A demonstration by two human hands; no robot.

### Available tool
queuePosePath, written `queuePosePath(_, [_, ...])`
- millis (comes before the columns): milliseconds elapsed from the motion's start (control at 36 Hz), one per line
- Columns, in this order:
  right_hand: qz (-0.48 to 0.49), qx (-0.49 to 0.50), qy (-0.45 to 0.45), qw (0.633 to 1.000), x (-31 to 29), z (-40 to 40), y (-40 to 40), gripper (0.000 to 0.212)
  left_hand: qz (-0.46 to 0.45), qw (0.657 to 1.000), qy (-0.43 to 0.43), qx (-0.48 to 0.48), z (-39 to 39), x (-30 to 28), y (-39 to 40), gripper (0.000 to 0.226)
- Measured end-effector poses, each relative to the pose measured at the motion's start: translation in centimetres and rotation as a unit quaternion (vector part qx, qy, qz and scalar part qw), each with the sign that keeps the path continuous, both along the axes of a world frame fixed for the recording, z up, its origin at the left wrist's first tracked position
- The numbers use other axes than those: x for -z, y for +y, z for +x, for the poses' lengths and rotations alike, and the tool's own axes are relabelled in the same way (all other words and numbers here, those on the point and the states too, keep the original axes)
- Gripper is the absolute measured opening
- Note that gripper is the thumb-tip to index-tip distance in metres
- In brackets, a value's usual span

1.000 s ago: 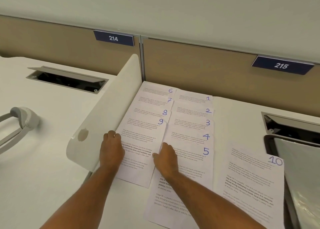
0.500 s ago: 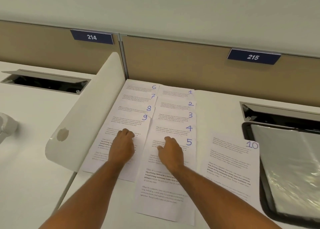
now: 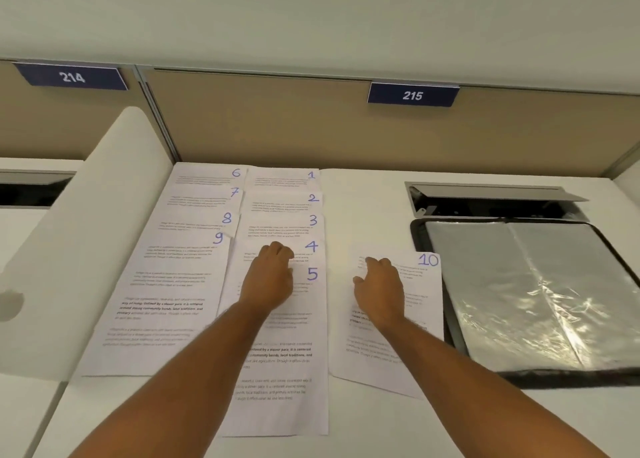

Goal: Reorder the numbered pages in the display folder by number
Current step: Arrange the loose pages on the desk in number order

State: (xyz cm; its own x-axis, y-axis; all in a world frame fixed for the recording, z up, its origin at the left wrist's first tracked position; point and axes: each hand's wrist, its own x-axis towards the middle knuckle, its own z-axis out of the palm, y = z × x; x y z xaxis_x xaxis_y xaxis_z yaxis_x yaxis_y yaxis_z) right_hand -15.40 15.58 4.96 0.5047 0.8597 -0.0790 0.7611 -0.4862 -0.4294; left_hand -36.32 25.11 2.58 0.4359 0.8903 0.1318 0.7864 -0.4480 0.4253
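We are working at white surface [image 3: 363, 208] under tan partition [image 3: 277, 125], tags 214, 215. Left hand [image 3: 270, 277] resting, fingers curled, on page 5 [image 3: 277, 405]; right hand [image 3: 379, 288] pressing page 10 [image 3: 427, 284], fingers relaxed. Display folder [image 3: 540, 295] lying open at right.

Two dark blue plates on the tan partition read 214 [image 3: 71, 77] and 215 [image 3: 412, 95]. Handwritten blue numbers stand at the pages' top right corners: 6 [image 3: 236, 172], 7 [image 3: 234, 192], 8 [image 3: 226, 218] and 9 [image 3: 218, 238] in one column, 1 [image 3: 311, 175], 2 [image 3: 313, 198], 3 [image 3: 313, 220], 4 [image 3: 311, 246] and 5 [image 3: 312, 274] in the next, and 10 [image 3: 428, 260] on a separate sheet. The printed paragraphs are mostly too blurred to read (bold lines give "community bonds, local traditions, and").
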Motion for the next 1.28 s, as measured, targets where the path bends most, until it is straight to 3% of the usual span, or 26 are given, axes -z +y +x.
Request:
queuePosePath(278, [0.003, 0.075, -0.044, 0.996, -0.1, 8.8, -1.4, 0.033, -0.055, 0.993, 0.049, 0.092, 9.2, -1.1, -0.1, 0.051])
queuePosePath(417, [-0.039, 0.095, -0.040, 0.994, -0.5, 12.1, -1.5, 0.036, -0.092, 0.985, 0.093, 0.116, 12.2, -1.3, 0.4, 0.063])
queuePosePath(667, [-0.016, 0.117, 0.049, 0.992, 1.0, 15.2, -1.3, 0.047, -0.125, 0.972, 0.161, 0.119, 15.9, -1.8, 0.8, 0.080])
queuePosePath(806, [0.039, 0.123, 0.119, 0.984, 1.6, 15.0, -1.1, 0.038, -0.148, 0.965, 0.183, 0.112, 16.1, -0.9, 0.8, 0.080])
queuePosePath(944, [0.055, 0.137, 0.228, 0.962, 2.1, 14.8, -0.9, 0.025, -0.157, 0.969, 0.161, 0.102, 16.0, -0.5, 0.6, 0.082])
queuePosePath(1139, [0.036, 0.102, 0.315, 0.943, 1.7, 15.0, -1.6, 0.033, -0.175, 0.975, 0.114, 0.078, 15.6, 0.2, 0.0, 0.089])
queuePosePath(1278, [0.095, 0.137, 0.364, 0.916, 0.0, 15.6, -1.5, 0.035, -0.223, 0.975, -0.017, 0.002, 15.5, 0.6, -1.0, 0.086])
